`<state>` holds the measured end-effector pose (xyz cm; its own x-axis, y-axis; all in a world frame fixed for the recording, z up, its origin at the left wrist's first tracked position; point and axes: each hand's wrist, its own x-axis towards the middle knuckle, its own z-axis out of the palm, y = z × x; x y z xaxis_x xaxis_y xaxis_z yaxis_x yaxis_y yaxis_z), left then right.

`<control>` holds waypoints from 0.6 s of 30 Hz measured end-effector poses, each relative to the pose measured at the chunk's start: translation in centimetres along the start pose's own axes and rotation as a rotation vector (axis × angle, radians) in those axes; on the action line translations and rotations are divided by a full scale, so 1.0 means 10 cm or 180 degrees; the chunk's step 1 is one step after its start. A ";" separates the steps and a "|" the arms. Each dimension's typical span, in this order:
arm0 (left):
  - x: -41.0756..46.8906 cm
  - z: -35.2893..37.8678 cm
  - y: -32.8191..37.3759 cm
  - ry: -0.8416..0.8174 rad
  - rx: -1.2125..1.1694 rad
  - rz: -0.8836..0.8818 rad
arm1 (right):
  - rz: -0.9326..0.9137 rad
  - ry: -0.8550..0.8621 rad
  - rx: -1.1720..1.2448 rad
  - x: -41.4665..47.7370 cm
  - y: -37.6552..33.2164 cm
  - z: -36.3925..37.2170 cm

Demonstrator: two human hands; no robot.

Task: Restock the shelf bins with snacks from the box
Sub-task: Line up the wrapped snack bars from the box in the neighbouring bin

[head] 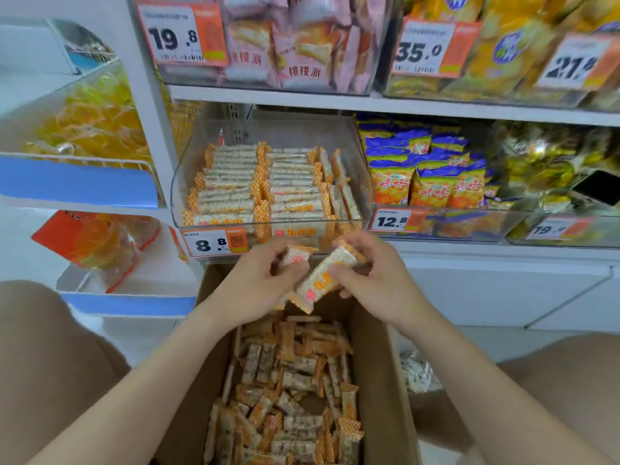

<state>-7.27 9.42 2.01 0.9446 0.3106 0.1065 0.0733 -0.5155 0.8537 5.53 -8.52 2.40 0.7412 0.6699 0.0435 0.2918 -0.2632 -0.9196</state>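
Head view: left hand [258,280] and right hand [375,280] both hold snack bars [322,278], fingers curled round them. The bars sit above the open box [379,364], just in front of the clear bin [285,129], approx half full of neat rows [235,182]. Risk: the bars are fanned loosely btwn 2 hands, so 1 could slip back into the box or land crooked and upset the rows.

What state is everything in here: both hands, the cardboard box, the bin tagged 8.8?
Left hand: grips a snack bar.
Right hand: pinches a second bar.
Cardboard box: open, partly filled with loose bars.
Clear bin: open-topped, rows of bars inside, space left behind them.
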 end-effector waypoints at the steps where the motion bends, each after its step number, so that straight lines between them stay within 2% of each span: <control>1: 0.04 -0.04 0.05 0.0094 0.0309 0.0095 | -0.0023 0.0357 0.0076 0.03 -0.08 -0.07; 4: 0.20 -0.16 0.16 0.0306 0.1030 0.0307 | -0.0350 0.1382 -0.0002 0.12 -0.33 -0.29; 7: 0.36 -0.25 0.25 0.0386 0.1355 0.0573 | -0.0741 0.1729 -0.0647 0.29 -0.46 -0.44; 11: 0.63 -0.34 0.19 0.0277 0.1966 0.0842 | -0.1029 0.1530 -0.1701 0.60 -0.44 -0.41; 18: 0.85 -0.26 0.08 0.0181 0.2332 0.0672 | -0.1058 0.0979 -0.2459 1.01 -0.38 -0.05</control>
<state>-0.03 13.76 4.92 0.9456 0.1771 0.2728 0.1053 -0.9603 0.2583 12.23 -1.08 6.54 0.6426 0.6084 0.4658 0.7637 -0.5571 -0.3261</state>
